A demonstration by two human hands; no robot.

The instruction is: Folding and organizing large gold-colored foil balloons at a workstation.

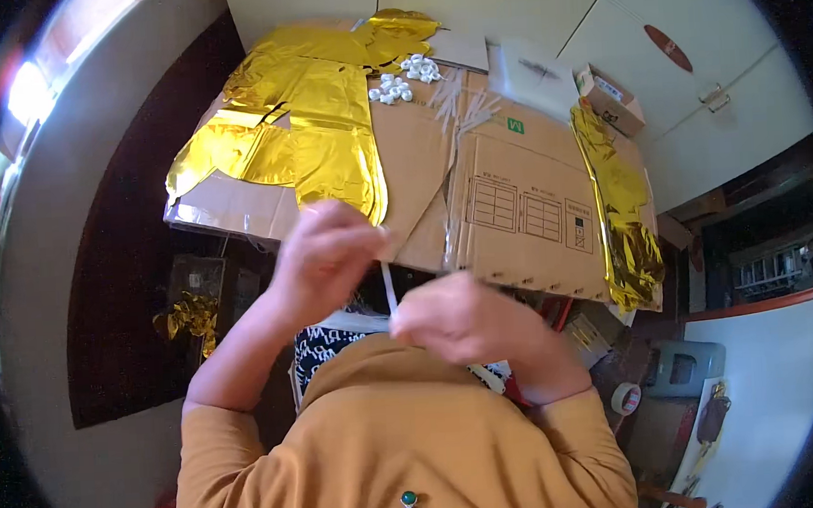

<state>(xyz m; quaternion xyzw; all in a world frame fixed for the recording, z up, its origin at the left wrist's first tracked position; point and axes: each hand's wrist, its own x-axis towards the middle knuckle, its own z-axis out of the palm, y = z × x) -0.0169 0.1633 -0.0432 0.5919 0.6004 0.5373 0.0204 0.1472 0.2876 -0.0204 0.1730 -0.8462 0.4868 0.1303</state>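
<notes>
Both of my hands are raised in front of my body, just off the near edge of the cardboard. A thin white strip (389, 286) runs between them, slightly slanted. My left hand (326, 256) pinches its upper end, beside the lower tip of a gold foil balloon (335, 156); whether the strip joins the foil is hidden. My right hand (448, 318), blurred, has its fingers closed round the lower end. Beyond, on the cardboard (412, 175), are small white rolled pieces (391, 90) in two piles and several loose white strips (477, 112).
More gold foil (627, 215) hangs along the right edge of the cardboard. A small open box (610, 101) stands at the back right, before pale cabinets (689, 37). Lower right are a tape roll (625, 398) and a grey-blue plastic stool (686, 368). Crumpled foil (191, 319) lies lower left.
</notes>
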